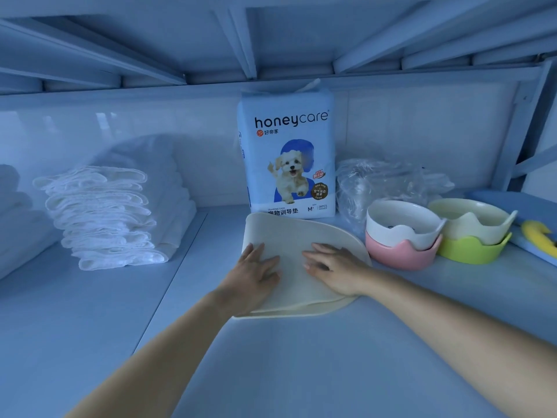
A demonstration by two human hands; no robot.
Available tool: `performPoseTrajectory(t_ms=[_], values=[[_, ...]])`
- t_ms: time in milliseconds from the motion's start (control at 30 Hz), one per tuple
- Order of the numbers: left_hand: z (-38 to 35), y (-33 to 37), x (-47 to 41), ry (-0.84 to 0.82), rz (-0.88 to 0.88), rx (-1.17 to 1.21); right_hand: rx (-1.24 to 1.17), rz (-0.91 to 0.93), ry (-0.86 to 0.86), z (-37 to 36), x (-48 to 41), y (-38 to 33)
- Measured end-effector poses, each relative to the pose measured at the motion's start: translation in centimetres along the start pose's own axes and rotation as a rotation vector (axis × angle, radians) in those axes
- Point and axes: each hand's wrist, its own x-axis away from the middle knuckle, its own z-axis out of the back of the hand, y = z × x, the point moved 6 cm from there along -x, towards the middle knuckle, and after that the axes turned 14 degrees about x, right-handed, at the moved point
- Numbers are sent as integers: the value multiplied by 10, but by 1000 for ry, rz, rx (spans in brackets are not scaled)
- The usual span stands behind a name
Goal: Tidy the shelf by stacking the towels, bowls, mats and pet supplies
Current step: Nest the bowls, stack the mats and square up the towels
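Pressing on the cream mats (289,233), your left hand (253,276) lies flat, palm down on the near left part of the top mat, with its fingers straight and slightly spread. Your right hand (334,268) rests beside it on the near right part. It is also flat, with fingers straight and pointing left toward the other hand. Neither hand curls round anything.

The mats lie in the middle of the shelf (301,357), one on top of another. A second cream edge shows under the top one along the near side, and the far edge of the top mat lifts a little.

Just behind the mats, a pack of training pads (286,152) stands upright against the back wall, with a puppy printed on its front. To your left, well apart from the mats, sits a stack of towels (102,218), white and folded, its upper folds shifted leftward.

To your right, just beside the mats, a white bowl (404,224) sits nested in a pink bowl (401,256). Just beyond that pair, a cream bowl (473,220) sits in a green bowl (470,251). A crumpled clear plastic bag (376,182) lies behind the bowls, next to the pack. At the far right a yellow object (539,233) rests on a flat blue thing (512,203); you cannot tell what either is.
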Motion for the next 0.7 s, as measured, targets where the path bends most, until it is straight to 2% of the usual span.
performPoseTrajectory(t_ms=[300, 400, 467, 567, 700], values=[[-5, -1, -7, -60, 42, -143, 73, 27, -61, -5, -10, 3], [-4, -2, -6, -73, 69, -159, 14, 35, -2, 4, -11, -1], [2, 0, -6, -24, 62, -99, -45, 49, 97, 15, -13, -6], [23, 4, -3, 136, 35, 24, -95, 102, 230, 31, -15, -20], [51, -1, 14, 257, 18, 61, -136, 188, 325, 44, -19, -46]])
